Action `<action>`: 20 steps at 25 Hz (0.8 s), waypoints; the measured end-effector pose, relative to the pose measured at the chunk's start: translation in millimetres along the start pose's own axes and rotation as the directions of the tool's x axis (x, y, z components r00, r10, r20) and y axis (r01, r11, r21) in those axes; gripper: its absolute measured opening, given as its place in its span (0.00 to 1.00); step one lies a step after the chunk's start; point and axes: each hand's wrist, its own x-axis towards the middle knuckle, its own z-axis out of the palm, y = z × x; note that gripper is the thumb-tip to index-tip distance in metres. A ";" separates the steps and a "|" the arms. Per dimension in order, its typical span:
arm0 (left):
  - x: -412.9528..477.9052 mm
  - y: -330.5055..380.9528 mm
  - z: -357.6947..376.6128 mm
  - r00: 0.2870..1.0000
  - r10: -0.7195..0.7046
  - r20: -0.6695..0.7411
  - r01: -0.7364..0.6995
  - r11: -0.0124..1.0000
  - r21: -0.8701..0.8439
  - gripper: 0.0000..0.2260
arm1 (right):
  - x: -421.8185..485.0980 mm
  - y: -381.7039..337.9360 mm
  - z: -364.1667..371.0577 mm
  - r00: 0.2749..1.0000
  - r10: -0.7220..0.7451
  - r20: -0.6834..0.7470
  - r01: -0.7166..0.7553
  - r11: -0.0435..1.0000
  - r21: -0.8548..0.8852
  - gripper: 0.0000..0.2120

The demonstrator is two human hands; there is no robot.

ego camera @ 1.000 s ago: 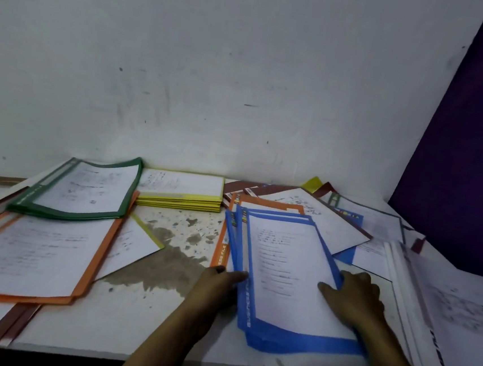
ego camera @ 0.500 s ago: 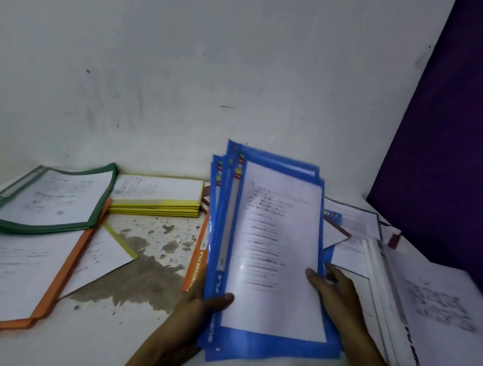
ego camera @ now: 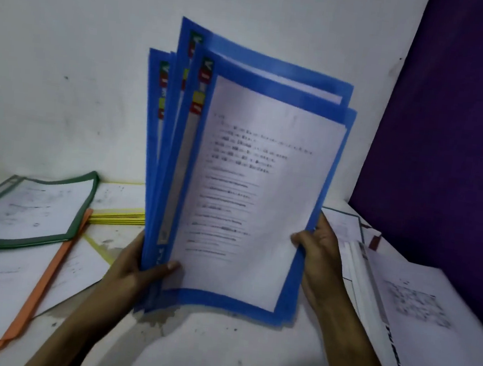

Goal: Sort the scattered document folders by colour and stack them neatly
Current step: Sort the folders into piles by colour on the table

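Observation:
A bundle of several blue folders point(ego camera: 243, 183) stands upright above the table, fanned unevenly at the top, with a printed sheet facing me. My left hand point(ego camera: 141, 264) grips its lower left edge, thumb across the front. My right hand point(ego camera: 318, 258) grips the right edge, fingers curled round it. On the left lie a green folder point(ego camera: 29, 209), an orange folder point(ego camera: 17, 294) under it, and a stack of yellow folders point(ego camera: 117, 215) by the wall.
White folders point(ego camera: 399, 310) lie stacked on the right near the purple wall point(ego camera: 459, 144). A green-edged folder point(ego camera: 344, 225) and a brown one peek out behind my right hand. The stained table top point(ego camera: 203, 347) shows below the bundle. A white wall stands behind.
Both hands have lifted the blue folders off the table and tipped them from flat to upright. The orange and brown folders that lay under them are now hidden behind the bundle.

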 end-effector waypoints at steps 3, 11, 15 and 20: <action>2.4 2.0 -5.0 0.993 0.045 -0.107 -0.040 0.998 0.050 0.34 | -11.6 7.6 12.2 0.999 0.011 0.053 -0.013 0.999 0.031 0.21; 0.7 -12.3 3.0 0.935 -0.027 -0.354 0.057 0.995 0.076 0.12 | -38.2 44.7 24.8 0.959 0.242 0.149 -0.219 0.963 -0.157 0.16; -3.5 -1.5 -26.4 0.904 -0.030 -0.427 0.125 0.972 0.197 0.14 | -42.2 59.1 48.5 0.924 0.285 0.255 -0.194 0.924 -0.329 0.21; -11.9 -14.8 -92.2 0.831 -0.151 -0.535 0.436 0.774 0.459 0.16 | -45.7 66.0 93.0 0.842 0.356 0.406 -0.108 0.847 -0.520 0.26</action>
